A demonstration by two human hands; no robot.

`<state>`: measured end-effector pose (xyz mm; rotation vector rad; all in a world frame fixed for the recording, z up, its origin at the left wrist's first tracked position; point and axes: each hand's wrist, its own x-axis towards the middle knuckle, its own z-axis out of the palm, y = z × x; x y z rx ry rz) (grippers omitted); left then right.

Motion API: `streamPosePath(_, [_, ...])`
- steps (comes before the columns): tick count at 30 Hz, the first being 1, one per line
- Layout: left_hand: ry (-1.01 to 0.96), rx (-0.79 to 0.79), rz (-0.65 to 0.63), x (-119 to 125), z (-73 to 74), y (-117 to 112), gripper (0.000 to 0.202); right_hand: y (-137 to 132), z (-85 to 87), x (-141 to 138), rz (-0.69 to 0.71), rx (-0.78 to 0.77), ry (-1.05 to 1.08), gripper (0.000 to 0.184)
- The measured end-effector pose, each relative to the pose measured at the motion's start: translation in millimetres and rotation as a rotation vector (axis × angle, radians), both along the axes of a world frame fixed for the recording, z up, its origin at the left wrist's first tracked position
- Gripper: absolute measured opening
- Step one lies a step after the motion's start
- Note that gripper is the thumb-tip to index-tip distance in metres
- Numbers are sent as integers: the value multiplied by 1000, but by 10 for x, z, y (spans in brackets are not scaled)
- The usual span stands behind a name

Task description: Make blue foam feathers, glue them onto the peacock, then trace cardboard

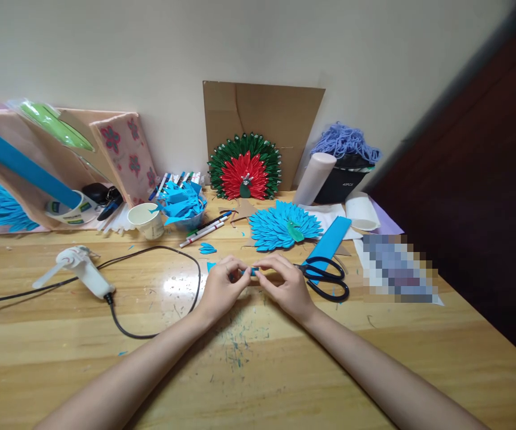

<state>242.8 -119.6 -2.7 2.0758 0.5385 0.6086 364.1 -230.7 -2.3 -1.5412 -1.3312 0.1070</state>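
Between my fingertips is a small blue piece (252,272), like the blue ribbon nearby; most of it is hidden. My left hand (226,283) pinches one end, and my right hand (287,285) pinches the other. Right of my right hand lie black-handled scissors (329,276), partly over a flat blue ribbon strip (335,236). Just beyond my hands sits a blue peacock made of layered petals with a green body (280,227). A few loose blue petals (207,248) lie beyond my left hand.
At left a white glue gun (83,272) trails a black cord (128,335). Behind stand a paper cup (147,221), a bowl of blue pieces (181,206), markers (204,233) and a green-and-red peacock (244,170) before cardboard (262,107). Purple yarn (347,143) is at back right.
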Motion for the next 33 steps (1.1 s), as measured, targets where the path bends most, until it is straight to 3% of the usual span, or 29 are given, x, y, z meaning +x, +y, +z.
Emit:
streamPosePath(10, [-28,-115,-60,17,-37,30,24,21,-28,16,-8,15,24,13])
streamPosePath(17, [-37,-46,-50,-4,0,1,25,20,-39,23,-43,22,10,12])
streamPosePath(24, [-105,-6,57,-11,17,-19,17,14,-25,13,-39,20,16,13])
streamPosePath(33, [-94,41,48,-21,41,-31,14,8,-10,1,-38,16,2,10])
